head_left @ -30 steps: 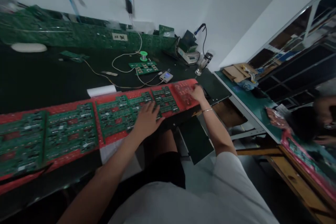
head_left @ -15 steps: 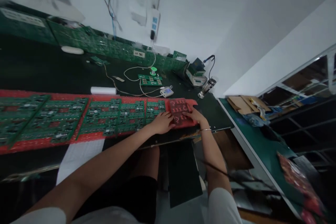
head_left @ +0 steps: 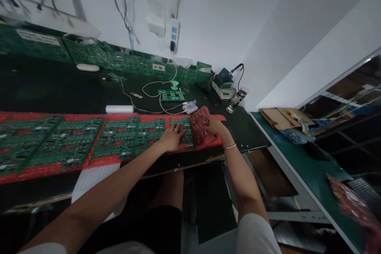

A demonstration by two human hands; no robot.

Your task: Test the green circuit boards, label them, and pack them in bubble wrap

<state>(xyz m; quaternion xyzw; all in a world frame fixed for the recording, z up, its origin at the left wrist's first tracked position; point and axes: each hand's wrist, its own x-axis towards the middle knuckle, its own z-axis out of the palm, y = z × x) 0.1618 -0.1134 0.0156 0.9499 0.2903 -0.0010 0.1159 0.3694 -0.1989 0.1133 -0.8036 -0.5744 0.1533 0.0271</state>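
Observation:
A row of green circuit boards [head_left: 116, 137] lies on a long strip of red bubble wrap [head_left: 104, 161]. My left hand [head_left: 173, 139] rests with spread fingers on the rightmost exposed circuit board [head_left: 187, 129]. At the strip's right end, a dark board shows through a folded, red bubble-wrapped bundle [head_left: 199, 123]. My right hand [head_left: 216, 129] has its fingers curled over this bundle, gripping the wrap. The bundle looks slightly tilted, and its underside is hidden.
Behind the strip are a white roll [head_left: 119, 109], a small device with a screen [head_left: 189, 107], a loose green board [head_left: 172, 95] and a solder spool [head_left: 174, 85]. A scale [head_left: 223, 91] and glass bottle [head_left: 235, 101] stand at right. Paper [head_left: 92, 178] hangs below the front edge.
My left hand has shifted left, off the bundle's edge and onto the neighbouring board. Under my right hand, the wrapped bundle has tilted from lying flat. The view has shifted slightly.

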